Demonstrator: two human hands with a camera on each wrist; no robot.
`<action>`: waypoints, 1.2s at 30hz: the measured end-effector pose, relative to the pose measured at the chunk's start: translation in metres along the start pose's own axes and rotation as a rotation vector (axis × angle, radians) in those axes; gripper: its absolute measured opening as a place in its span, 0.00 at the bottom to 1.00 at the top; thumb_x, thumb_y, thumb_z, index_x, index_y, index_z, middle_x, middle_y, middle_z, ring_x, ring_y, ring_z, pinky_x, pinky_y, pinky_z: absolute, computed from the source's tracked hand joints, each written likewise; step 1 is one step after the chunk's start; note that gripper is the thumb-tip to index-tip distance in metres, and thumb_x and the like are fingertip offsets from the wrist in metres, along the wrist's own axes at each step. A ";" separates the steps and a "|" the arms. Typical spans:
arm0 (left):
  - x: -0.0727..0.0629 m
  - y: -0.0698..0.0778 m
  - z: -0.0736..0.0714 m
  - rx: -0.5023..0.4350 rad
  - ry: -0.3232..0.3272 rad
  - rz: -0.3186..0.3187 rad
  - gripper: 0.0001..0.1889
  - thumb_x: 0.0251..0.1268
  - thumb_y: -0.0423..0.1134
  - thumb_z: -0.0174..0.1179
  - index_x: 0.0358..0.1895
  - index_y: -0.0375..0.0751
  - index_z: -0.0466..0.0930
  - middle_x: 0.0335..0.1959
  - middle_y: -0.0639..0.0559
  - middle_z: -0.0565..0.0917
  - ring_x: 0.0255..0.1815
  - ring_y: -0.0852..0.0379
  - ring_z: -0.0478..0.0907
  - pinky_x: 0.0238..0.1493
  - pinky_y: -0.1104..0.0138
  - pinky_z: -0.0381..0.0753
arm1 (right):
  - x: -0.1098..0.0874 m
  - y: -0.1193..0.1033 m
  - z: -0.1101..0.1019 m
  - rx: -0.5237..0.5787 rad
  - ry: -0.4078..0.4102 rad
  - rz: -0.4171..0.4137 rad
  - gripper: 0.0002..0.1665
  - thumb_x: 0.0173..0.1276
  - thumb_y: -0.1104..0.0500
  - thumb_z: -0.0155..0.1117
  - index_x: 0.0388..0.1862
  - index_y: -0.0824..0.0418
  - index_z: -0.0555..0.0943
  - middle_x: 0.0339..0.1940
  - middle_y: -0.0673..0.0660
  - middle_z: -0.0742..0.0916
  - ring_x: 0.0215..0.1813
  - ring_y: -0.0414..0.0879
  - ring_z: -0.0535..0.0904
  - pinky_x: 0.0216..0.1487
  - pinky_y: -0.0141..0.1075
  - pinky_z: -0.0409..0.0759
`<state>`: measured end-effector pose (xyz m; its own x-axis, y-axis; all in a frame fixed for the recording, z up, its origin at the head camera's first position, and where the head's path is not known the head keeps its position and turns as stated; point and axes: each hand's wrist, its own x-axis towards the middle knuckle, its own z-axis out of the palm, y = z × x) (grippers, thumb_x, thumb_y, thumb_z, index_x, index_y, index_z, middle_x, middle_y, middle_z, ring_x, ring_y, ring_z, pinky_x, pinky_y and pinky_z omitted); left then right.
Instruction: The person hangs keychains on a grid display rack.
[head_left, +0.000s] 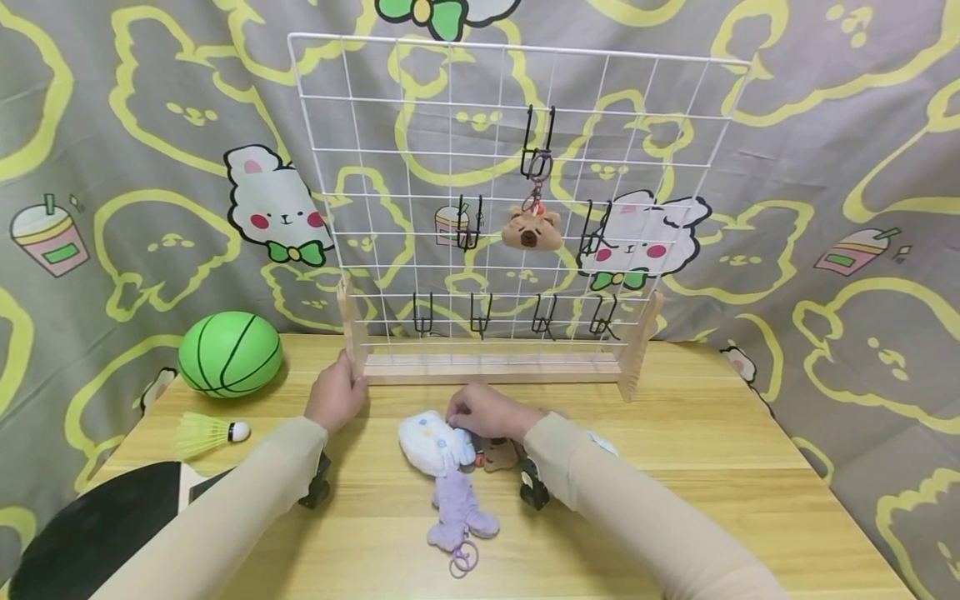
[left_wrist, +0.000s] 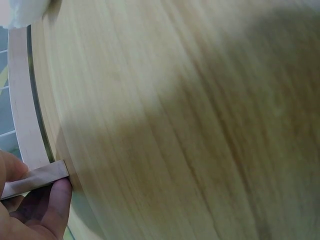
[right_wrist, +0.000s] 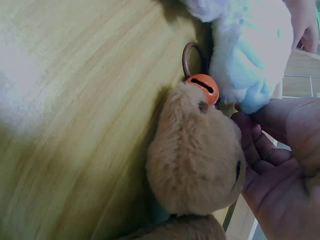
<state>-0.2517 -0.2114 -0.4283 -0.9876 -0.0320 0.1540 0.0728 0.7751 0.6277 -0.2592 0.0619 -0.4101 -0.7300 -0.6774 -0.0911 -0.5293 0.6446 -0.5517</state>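
Note:
My left hand [head_left: 336, 396] grips the wooden end foot [left_wrist: 42, 177] of the white wire grid rack [head_left: 487, 367], thumb and fingers on either side of the slat. On the table, my right hand [head_left: 487, 410] reaches to a white plush keychain [head_left: 427, 442] with light-blue parts. Its thumb and fingertips come together at the plush's blue edge [right_wrist: 255, 100]. Right beside those fingers lies a brown plush keychain [right_wrist: 195, 150] with an orange bell [right_wrist: 205, 87] and a dark ring. A purple plush keychain [head_left: 457, 508] lies nearer me, its ring pointing toward me.
Several black hooks [head_left: 468, 225] hang on the grid; one bears a brown plush head keychain [head_left: 531, 229]. On the left are a green ball [head_left: 230, 354], a yellow shuttlecock [head_left: 210, 433] and a black paddle [head_left: 97, 533]. A pale-blue item [head_left: 602, 443] shows past my right sleeve.

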 end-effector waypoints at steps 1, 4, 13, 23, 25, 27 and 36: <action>0.000 0.000 0.000 0.001 -0.002 -0.002 0.26 0.75 0.33 0.50 0.71 0.21 0.62 0.47 0.23 0.83 0.29 0.47 0.79 0.25 0.65 0.77 | -0.001 0.000 -0.001 -0.003 0.001 -0.004 0.08 0.76 0.65 0.63 0.42 0.66 0.89 0.40 0.58 0.92 0.36 0.37 0.78 0.44 0.30 0.81; -0.001 0.000 0.000 0.007 -0.004 -0.005 0.27 0.75 0.33 0.50 0.71 0.21 0.61 0.48 0.23 0.83 0.29 0.47 0.80 0.25 0.64 0.78 | -0.004 -0.001 -0.003 0.001 0.007 -0.009 0.08 0.76 0.64 0.63 0.41 0.65 0.89 0.37 0.57 0.91 0.34 0.37 0.76 0.41 0.29 0.79; -0.002 -0.001 0.000 0.022 0.001 0.000 0.26 0.75 0.33 0.50 0.70 0.20 0.61 0.46 0.23 0.84 0.29 0.47 0.79 0.25 0.63 0.78 | -0.009 -0.002 -0.004 0.111 0.056 0.037 0.11 0.81 0.62 0.55 0.43 0.66 0.84 0.38 0.58 0.87 0.34 0.40 0.75 0.38 0.30 0.76; 0.000 -0.002 0.000 0.010 -0.005 -0.006 0.26 0.75 0.34 0.50 0.69 0.20 0.62 0.44 0.25 0.83 0.27 0.49 0.78 0.23 0.65 0.76 | -0.014 -0.002 -0.001 0.408 0.069 0.125 0.11 0.84 0.65 0.48 0.48 0.70 0.77 0.45 0.69 0.88 0.43 0.53 0.89 0.46 0.40 0.90; 0.000 -0.004 0.001 0.008 -0.005 -0.007 0.27 0.75 0.33 0.50 0.70 0.20 0.61 0.44 0.24 0.83 0.26 0.49 0.77 0.23 0.65 0.77 | -0.014 -0.002 0.000 0.451 0.066 0.141 0.11 0.84 0.64 0.48 0.49 0.70 0.76 0.47 0.69 0.87 0.44 0.54 0.89 0.47 0.41 0.90; 0.000 -0.004 0.001 0.006 -0.004 -0.006 0.27 0.75 0.33 0.50 0.70 0.20 0.61 0.44 0.24 0.83 0.26 0.50 0.77 0.23 0.65 0.76 | -0.014 -0.001 0.000 0.480 0.058 0.150 0.12 0.84 0.61 0.49 0.50 0.69 0.76 0.47 0.69 0.88 0.45 0.53 0.89 0.48 0.42 0.90; -0.001 -0.002 0.001 -0.001 0.003 -0.018 0.27 0.74 0.33 0.50 0.71 0.21 0.61 0.45 0.23 0.83 0.26 0.50 0.78 0.23 0.65 0.77 | -0.015 -0.004 0.004 0.453 0.057 0.115 0.11 0.79 0.57 0.58 0.45 0.65 0.80 0.37 0.54 0.84 0.36 0.42 0.79 0.40 0.32 0.83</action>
<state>-0.2515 -0.2123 -0.4309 -0.9883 -0.0478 0.1449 0.0551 0.7736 0.6312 -0.2447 0.0679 -0.4098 -0.8019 -0.5823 -0.1341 -0.2108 0.4857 -0.8483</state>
